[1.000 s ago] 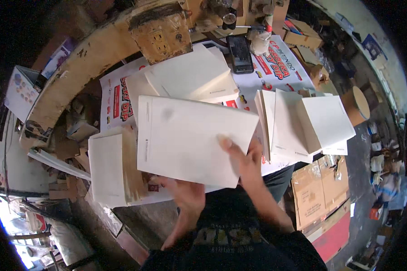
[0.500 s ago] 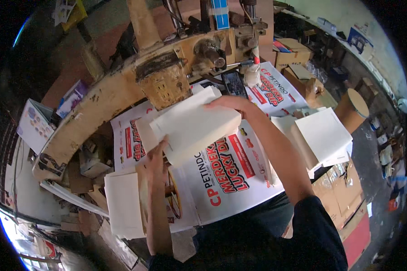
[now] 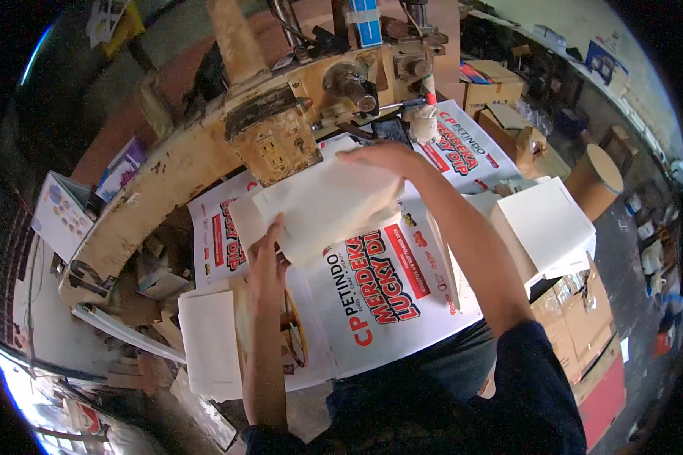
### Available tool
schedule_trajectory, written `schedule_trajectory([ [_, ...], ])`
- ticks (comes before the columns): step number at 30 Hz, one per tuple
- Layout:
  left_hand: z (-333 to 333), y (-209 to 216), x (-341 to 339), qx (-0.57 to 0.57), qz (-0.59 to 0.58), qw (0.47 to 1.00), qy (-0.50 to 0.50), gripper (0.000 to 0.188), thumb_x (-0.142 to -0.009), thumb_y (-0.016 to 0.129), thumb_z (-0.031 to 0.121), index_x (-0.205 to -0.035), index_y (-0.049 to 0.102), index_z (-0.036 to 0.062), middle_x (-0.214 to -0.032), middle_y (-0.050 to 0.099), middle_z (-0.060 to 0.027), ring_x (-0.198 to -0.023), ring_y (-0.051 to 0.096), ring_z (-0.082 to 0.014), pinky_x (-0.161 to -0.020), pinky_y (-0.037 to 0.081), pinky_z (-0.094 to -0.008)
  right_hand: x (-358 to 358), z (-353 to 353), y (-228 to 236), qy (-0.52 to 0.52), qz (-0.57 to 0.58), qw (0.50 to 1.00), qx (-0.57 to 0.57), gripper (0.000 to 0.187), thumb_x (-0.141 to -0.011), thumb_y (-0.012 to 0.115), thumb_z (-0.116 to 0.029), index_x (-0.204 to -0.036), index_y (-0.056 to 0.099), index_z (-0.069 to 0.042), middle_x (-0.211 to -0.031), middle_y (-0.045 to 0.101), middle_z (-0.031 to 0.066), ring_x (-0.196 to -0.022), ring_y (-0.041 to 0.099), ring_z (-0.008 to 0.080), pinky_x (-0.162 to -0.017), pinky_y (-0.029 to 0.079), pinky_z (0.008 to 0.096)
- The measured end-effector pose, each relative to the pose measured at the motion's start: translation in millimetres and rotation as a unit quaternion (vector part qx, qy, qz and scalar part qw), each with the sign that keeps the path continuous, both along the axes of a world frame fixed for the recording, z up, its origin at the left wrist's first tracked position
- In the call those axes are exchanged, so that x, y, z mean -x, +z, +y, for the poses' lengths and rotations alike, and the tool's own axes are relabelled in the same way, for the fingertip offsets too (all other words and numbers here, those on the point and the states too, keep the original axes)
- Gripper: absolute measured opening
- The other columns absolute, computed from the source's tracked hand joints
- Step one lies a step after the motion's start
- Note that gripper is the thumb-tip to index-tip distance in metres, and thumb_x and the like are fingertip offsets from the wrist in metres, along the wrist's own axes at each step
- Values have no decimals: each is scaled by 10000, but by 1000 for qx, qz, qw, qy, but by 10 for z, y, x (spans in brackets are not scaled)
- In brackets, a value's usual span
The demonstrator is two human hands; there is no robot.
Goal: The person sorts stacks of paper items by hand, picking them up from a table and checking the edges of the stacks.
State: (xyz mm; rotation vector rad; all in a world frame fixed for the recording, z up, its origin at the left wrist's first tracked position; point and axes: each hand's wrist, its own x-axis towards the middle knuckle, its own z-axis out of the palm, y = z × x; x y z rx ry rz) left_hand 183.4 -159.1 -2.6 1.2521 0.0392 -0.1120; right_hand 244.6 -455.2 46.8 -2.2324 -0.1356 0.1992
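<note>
While you carry the folded white paper sack (image 3: pixel 326 205) toward the worn yellow stitching machine (image 3: pixel 273 140), keep both ends level, because it spans the gap between your two hands and sits tilted, with its far end higher and close under the machine head. Your left hand (image 3: pixel 268 254) grips the near lower corner, thumb on top and fingers curled under it, closed on the paper. Your right hand (image 3: pixel 383 161) lies over the far upper edge with the fingers bent down around it, so it too is clamped on the sack rather than spread flat.

My judgement is that the step in hand is presenting the sack's far end to the machine. Do it well by keeping the edge straight and taut between both grips; a slack middle would likely buckle as it meets the metal. Keep your right fingertips back from the spindle and the small silver fittings just beyond them.

Beneath the sack lies a large white printed sheet with red and black lettering (image 3: pixel 391 292), spread across the bench, so lift clear of it rather than dragging. A neat pile of blank white sheets (image 3: pixel 546 224) sits to your right, and another flat white piece (image 3: pixel 209 341) rests near your left forearm, both well clear of your path
</note>
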Motion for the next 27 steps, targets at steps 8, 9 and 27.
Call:
schedule_trajectory([
  [8,-224,68,-457,-545,-101,830,60,536,-875,681,475,-732,659,-41,-640,613,-87,-743,659,-188,-745,562,-309,-807,-165,-774,-164,-290,938,93,1017,-737,554,-802,-1448,408,-89,-1059,704,168,-1014,662,301,-823,531,335],
  [9,-185,21,-460,-547,-95,829,62,536,-875,681,475,-732,659,-41,-640,613,-87,-743,659,-188,-745,562,-309,-774,-76,-765,-160,-286,940,91,1017,-737,554,-802,-1448,408,-89,-1059,704,168,-1014,662,301,-823,531,335],
  [27,-46,92,-193,-80,137,986,54,966,-825,646,613,-1458,307,-33,-1142,466,-183,-1071,484,-325,-874,477,-461,-369,-57,-448,-118,17,991,-57,739,-634,824,-621,-1032,713,-9,-930,690,83,-748,647,161,-636,507,294],
])
